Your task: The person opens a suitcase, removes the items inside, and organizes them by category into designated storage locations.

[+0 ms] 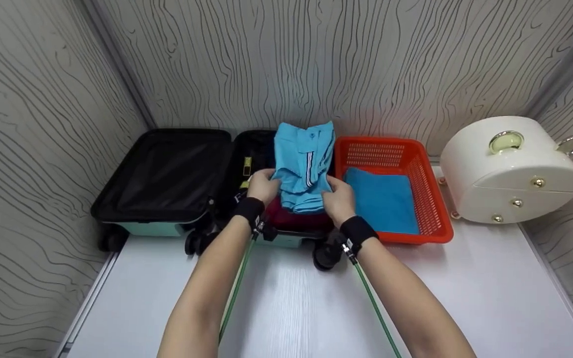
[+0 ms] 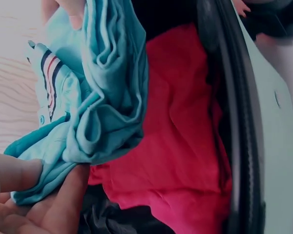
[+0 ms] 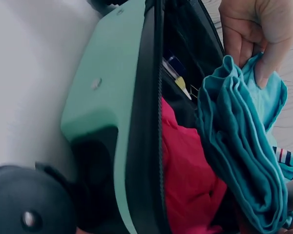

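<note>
A folded light-blue garment with a striped trim and a button hangs over the right half of an open suitcase. On its left edge, my left hand pinches the cloth between thumb and fingers. My right hand grips the opposite edge in the same way. Beneath the garment, a folded red cloth lies inside the suitcase. The wrist views show the garment's layered folds held above the red cloth, with the suitcase rim beside it.
An orange-red basket on the right holds a folded blue cloth. Farther right stands a cream rounded case with gold knobs. The suitcase's black-lined other half lies at left. Patterned walls enclose the white table.
</note>
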A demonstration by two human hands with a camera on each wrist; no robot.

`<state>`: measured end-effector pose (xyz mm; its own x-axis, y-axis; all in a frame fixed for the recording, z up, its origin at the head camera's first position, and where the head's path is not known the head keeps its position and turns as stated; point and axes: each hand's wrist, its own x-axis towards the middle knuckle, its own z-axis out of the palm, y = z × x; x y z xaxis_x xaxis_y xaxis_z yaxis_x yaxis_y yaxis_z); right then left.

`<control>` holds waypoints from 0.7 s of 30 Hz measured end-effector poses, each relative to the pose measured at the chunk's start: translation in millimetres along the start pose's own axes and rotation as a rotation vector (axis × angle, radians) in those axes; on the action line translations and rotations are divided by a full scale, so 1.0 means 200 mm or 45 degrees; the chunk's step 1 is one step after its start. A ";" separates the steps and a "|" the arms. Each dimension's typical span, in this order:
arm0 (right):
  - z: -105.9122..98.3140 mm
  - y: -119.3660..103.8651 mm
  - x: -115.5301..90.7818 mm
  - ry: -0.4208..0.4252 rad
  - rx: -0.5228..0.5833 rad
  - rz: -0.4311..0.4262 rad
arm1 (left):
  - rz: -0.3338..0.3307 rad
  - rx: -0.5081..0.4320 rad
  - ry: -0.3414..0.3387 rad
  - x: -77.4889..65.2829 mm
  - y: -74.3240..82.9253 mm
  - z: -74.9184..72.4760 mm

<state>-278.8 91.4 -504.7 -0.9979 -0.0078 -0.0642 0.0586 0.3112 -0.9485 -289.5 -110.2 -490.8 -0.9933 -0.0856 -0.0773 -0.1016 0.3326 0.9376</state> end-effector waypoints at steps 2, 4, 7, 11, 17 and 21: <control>-0.03 0.00 0.00 0.010 0.012 -0.015 | 0.024 -0.015 -0.009 0.00 0.02 0.02; -0.07 0.00 0.00 0.025 0.015 -0.019 | 0.049 -0.027 -0.022 0.00 0.04 0.04; -0.13 0.00 -0.01 0.050 0.003 -0.012 | 0.080 -0.031 -0.031 0.00 0.07 0.09; -0.22 0.01 -0.03 0.096 -0.022 -0.015 | 0.134 -0.037 -0.067 0.00 0.11 0.15; -0.37 0.03 -0.06 0.119 -0.030 -0.050 | 0.196 -0.097 -0.201 -0.02 0.17 0.24; -0.48 0.05 -0.09 0.134 -0.072 -0.035 | 0.147 -0.211 -0.307 -0.04 0.21 0.33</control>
<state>-263.1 185.6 -483.9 -0.9966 0.0821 -0.0026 0.0326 0.3657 -0.9302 -289.5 -32.7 -472.7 -0.9840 0.1759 -0.0266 0.0033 0.1676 0.9858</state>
